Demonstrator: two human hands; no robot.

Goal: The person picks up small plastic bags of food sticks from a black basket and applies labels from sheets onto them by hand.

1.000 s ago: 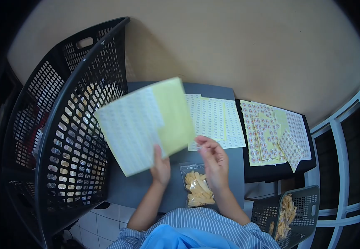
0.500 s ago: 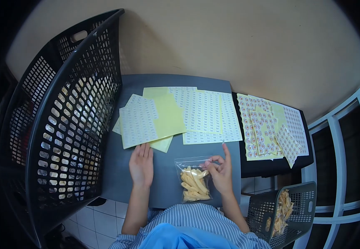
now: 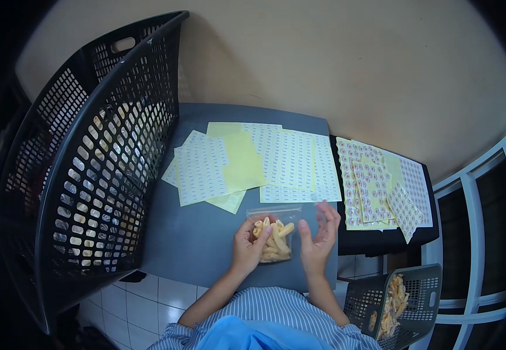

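Note:
A clear zip bag of pale yellow snack sticks (image 3: 277, 244) is upright at the front of the grey table, its zip edge at the top. My left hand (image 3: 249, 245) grips the bag's left side, thumb across its front. Just right of the bag, my right hand (image 3: 320, 236) is apart from it, fingers spread and slightly blurred, holding nothing. Beyond both hands lie overlapping yellow and white sheets of small printed labels (image 3: 244, 157).
A tall black basket (image 3: 107, 175) with packed bags inside stands at the left. Sheets of round stickers (image 3: 375, 181) lie on a black surface at the right. Below them, a smaller dark basket (image 3: 419, 297) holds more bagged snacks. A wall rises behind the table (image 3: 192, 233).
My left hand has moved right from the label sheets and taken hold of the bag. My right hand has let go of it and opened. The bag sits slightly higher in view.

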